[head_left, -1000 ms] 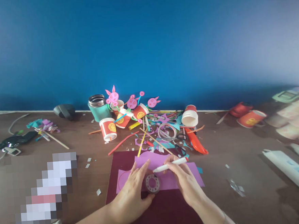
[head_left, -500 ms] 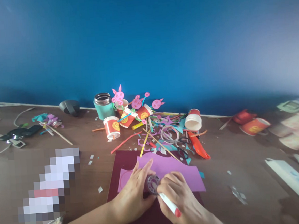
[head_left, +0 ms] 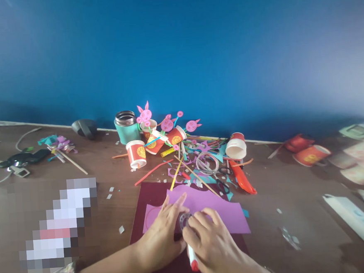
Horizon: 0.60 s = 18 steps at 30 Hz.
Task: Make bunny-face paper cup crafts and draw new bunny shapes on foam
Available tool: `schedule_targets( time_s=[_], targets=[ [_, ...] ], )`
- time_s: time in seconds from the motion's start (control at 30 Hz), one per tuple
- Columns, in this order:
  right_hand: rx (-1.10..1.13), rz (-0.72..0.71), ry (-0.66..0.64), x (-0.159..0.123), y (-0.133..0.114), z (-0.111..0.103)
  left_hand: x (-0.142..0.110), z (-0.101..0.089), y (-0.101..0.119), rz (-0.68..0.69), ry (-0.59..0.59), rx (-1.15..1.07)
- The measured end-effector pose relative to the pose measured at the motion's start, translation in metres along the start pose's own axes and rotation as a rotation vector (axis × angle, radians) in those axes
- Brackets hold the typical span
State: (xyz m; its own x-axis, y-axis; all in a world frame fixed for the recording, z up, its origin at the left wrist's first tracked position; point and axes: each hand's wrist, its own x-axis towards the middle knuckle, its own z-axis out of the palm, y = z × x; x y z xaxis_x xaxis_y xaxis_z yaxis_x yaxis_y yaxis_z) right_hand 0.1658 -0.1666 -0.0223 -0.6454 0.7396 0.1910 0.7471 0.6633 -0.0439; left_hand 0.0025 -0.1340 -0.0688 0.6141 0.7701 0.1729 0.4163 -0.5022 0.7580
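My left hand (head_left: 163,231) curves round the left side of a small tape roll (head_left: 183,220) and keeps it down on the purple paper (head_left: 228,216). In my right hand (head_left: 209,238) is a white marker (head_left: 192,258), its red end pointing back toward me. The marker's tip is hidden behind my right fingers, close to the roll's near right edge. A drawn red curve shows on the paper left of my left hand. Beneath the paper lies a dark maroon mat (head_left: 145,193).
Beyond the mat are red paper cups (head_left: 136,154) with pink animal cut-outs, a teal thermos (head_left: 127,130), scissors (head_left: 223,186), paper scraps and an orange-red strip (head_left: 242,178). A white power strip (head_left: 356,220) lies to the right. Cables and a black strap (head_left: 24,160) sit to the left.
My right hand has swung down and left to the tape roll, turning the marker so its red end faces me. My left hand has stayed on the roll. The view shifted slightly.
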Motion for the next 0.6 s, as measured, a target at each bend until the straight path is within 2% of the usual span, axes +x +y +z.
schedule_targets(
  time_s=[0.13, 0.27, 0.47, 0.6],
  targets=[
    [0.004, 0.117, 0.008, 0.016, -0.005, -0.001, -0.001, 0.002, -0.006, 0.062, 0.008, 0.045],
    [0.118, 0.281, -0.008, 0.028, 0.000, -0.005, -0.003, 0.004, -0.008, 0.073, 0.049, 0.085],
    [0.442, 0.533, -0.198, 0.029, 0.021, -0.010, 0.000, 0.003, -0.004, 0.018, 0.036, 0.084],
    [0.646, 0.502, -0.127, 0.013, 0.026, -0.005, 0.000, 0.001, -0.002, 0.019, 0.024, 0.061]
  ],
)
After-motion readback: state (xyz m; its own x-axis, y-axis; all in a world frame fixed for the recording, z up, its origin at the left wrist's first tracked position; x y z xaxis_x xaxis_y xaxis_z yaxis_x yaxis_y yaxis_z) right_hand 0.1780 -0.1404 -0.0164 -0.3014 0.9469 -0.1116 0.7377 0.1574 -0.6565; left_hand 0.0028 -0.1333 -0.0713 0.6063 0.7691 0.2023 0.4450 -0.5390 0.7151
